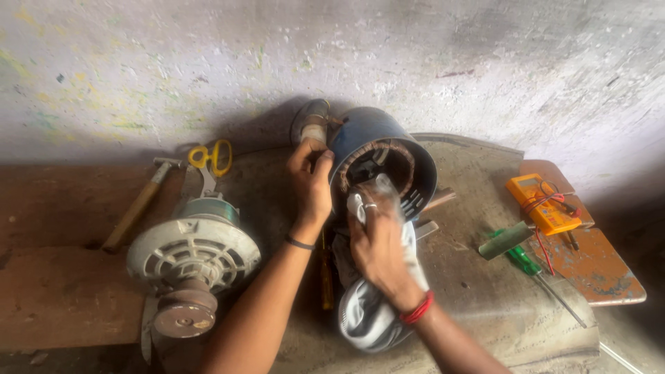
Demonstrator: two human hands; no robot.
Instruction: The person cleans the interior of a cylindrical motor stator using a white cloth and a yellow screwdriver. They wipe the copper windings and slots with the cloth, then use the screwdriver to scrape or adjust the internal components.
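Near the back edge of the worn worktop (485, 291), against the stained wall (415, 62), a blue motor housing (384, 156) lies on its side with its open end facing the camera, showing copper windings (402, 156) inside. At the housing's left rim, the left hand (310, 181) has its fingers curled narrowly against the metal. At the lower front of the opening, the right hand (379, 242) has its fingers closed around a white and grey cloth (367, 315), which hangs down toward the front edge. By the left edge stands a grey fan-cover motor part (192, 257), with a hammer (138, 204) and yellow-handled scissors (211, 158) behind it. Toward the right edge lie a green screwdriver (533, 270) and, on a rusty plate (596, 270), an orange multimeter (542, 201) with its leads.
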